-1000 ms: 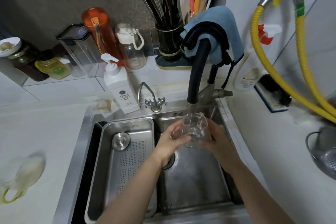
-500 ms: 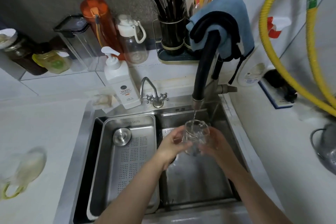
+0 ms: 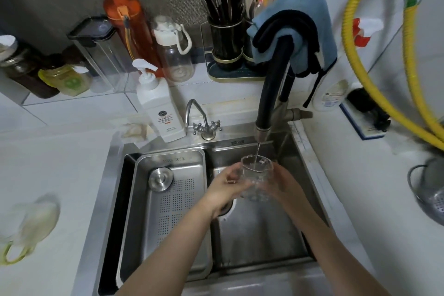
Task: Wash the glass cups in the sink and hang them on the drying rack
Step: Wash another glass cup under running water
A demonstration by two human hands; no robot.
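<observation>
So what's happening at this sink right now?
A person is rinsing a clear glass cup over the steel sink. The left hand and the right hand hold it upright from either side, under a thin stream of water from the black faucet. No drying rack is in view, so hanging has not happened yet.
</observation>
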